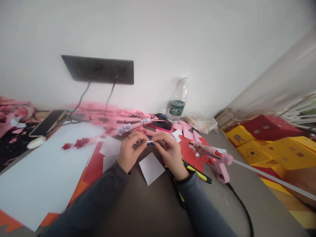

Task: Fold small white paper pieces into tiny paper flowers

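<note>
My left hand (pixel 130 150) and my right hand (pixel 172 155) meet over the table, fingertips pinched together on a small piece of white paper (pixel 148 141). Only its thin edge shows between the fingers, so any fold is hard to make out. Just below the hands, a white paper square (pixel 151 168) lies flat on the table. Black and yellow scissors (pixel 201 173) lie partly under my right wrist. Behind my hands are pink paper-flower stems, with a pale lilac paper flower (pixel 123 129) close to my left hand.
A pink glue gun (pixel 218 159) with a lit red light and a trailing cord rests at right. Red paper pieces (pixel 189 149), a water bottle (pixel 177 107) and a phone (pixel 161 125) stand or lie behind. White sheets (pixel 49 171) cover the left; yellow boxes (pixel 256 152) are far right.
</note>
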The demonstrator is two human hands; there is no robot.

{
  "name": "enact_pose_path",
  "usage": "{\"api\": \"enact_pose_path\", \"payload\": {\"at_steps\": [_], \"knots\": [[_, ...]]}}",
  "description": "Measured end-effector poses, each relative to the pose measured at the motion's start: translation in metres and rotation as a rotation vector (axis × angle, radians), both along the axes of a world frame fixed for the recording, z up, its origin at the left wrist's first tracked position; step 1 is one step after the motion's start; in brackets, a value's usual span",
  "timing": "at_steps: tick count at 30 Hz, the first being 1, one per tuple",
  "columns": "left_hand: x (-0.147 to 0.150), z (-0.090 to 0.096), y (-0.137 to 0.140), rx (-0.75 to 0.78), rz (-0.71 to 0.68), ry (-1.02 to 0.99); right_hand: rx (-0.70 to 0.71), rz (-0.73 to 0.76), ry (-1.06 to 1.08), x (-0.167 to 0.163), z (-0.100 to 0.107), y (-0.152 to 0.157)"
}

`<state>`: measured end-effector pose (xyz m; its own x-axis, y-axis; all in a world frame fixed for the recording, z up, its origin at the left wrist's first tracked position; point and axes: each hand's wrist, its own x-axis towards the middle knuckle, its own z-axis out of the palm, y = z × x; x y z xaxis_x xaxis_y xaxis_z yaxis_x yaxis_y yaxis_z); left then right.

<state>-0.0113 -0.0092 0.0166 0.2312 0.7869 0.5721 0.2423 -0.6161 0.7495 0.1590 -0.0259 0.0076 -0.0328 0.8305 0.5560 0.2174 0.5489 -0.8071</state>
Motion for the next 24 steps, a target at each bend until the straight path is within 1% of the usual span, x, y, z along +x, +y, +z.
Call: {"api": "enact_pose_path", "payload": {"at_steps": [3,6,11,16,20,22,24], "knots": [[-0.0024,0.0021,-0.0008,0.043,0.018,0.009,-0.040,0.064,0.063,0.0006,-0.0009,0.0007],[-0.0026,0.0022,-0.0008,0.065,-0.004,-0.006,-0.043,0.099,0.111,0.0007,-0.0004,0.0014],[0.0013,-0.0001,0.0000,-0.005,-0.034,-0.027,-0.059,0.071,0.097,0.0014,-0.0004,0.0023],[0.0005,0.0008,0.0000,0.035,-0.015,0.004,-0.039,0.058,0.052,0.0017,-0.0017,0.0026],[-0.0014,0.0016,-0.0002,0.050,0.033,0.027,-0.088,0.053,0.065,0.0007,-0.0027,0.0017],[-0.0013,0.0012,0.0002,0.033,0.027,0.019,-0.106,0.055,0.067,0.0003,-0.0033,0.0013],[-0.0003,-0.0002,0.0005,-0.016,-0.006,-0.011,-0.119,0.058,0.074,0.0002,-0.0040,0.0013]]}}
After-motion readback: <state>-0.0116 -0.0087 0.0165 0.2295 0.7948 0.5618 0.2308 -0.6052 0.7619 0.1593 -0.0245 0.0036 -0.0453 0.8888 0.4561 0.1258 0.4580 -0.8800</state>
